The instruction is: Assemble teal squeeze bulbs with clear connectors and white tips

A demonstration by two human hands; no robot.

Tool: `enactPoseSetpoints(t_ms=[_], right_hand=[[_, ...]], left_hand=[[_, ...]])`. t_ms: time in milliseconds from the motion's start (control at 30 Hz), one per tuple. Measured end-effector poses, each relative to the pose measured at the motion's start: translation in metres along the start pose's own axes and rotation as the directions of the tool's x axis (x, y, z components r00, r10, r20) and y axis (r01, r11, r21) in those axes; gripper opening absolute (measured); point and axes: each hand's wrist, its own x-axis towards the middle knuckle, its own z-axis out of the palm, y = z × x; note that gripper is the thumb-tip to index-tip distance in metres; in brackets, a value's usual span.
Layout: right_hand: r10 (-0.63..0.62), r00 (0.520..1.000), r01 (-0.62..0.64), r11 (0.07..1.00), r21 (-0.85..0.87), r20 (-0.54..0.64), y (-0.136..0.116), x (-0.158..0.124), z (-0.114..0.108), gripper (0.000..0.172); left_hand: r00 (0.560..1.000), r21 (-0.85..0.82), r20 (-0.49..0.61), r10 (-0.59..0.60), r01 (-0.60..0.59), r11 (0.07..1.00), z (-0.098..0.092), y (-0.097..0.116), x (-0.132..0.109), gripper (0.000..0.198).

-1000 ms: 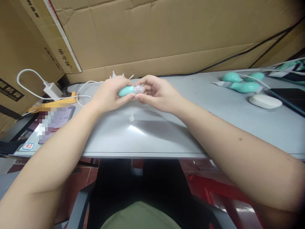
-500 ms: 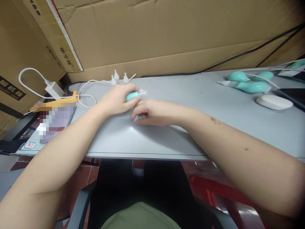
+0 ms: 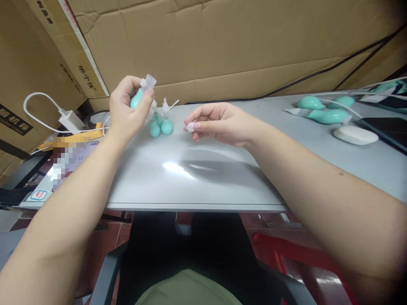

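My left hand (image 3: pixel 124 108) is raised off the table, closed around a teal rubber bulb syringe (image 3: pixel 136 100). A clear, pale plastic piece (image 3: pixel 149 81) sticks up at the bulb's top by my thumb. My right hand (image 3: pixel 219 123) pinches a small translucent white nozzle piece (image 3: pixel 190 126) between thumb and fingers, above the table and apart from the left hand. Between the hands, several teal bulbs (image 3: pixel 166 126) with white pointed tips (image 3: pixel 165 105) stand upright close together, partly hidden by my left hand.
The grey table (image 3: pixel 152 186) meets a cardboard wall (image 3: pixel 222 51). At right lie more teal bulbs (image 3: pixel 329 115) in plastic wrapping and a white oval case (image 3: pixel 356 135). On the left are a charger (image 3: pixel 72 120), a yellow power strip (image 3: pixel 76 137) and a phone (image 3: pixel 81 159).
My left hand has lifted up and left with the bulb, uncovering the standing bulbs. My right hand has moved up and right, away from it, with the small nozzle piece in its fingers.
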Motion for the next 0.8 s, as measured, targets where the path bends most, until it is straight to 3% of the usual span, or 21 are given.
enactPoseSetpoints(t_ms=[200, 400, 667, 800], right_hand=[[-0.011, 0.999, 0.012, 1.000, 0.022, -0.046, 0.003, 0.001, 0.003, 0.045], [-0.045, 0.999, 0.045, 0.999, -0.012, -0.008, 0.002, 0.001, 0.003, 0.047], [-0.183, 0.968, 0.167, 0.980, -0.106, -0.171, 0.000, 0.000, 0.007, 0.047], [-0.257, 0.941, 0.219, 0.959, -0.181, -0.219, 0.002, -0.001, 0.008, 0.046]], left_hand=[[0.997, -0.018, 0.057, 0.051, -0.050, 0.999, -0.004, 0.023, -0.003, 0.072], [0.965, -0.198, 0.199, 0.171, -0.132, 0.971, -0.004, 0.034, -0.005, 0.063], [0.927, -0.157, 0.338, 0.160, -0.113, 0.981, 0.000, 0.054, -0.009, 0.048], [0.917, -0.171, 0.348, 0.194, -0.142, 0.975, 0.000, 0.053, -0.009, 0.044]])
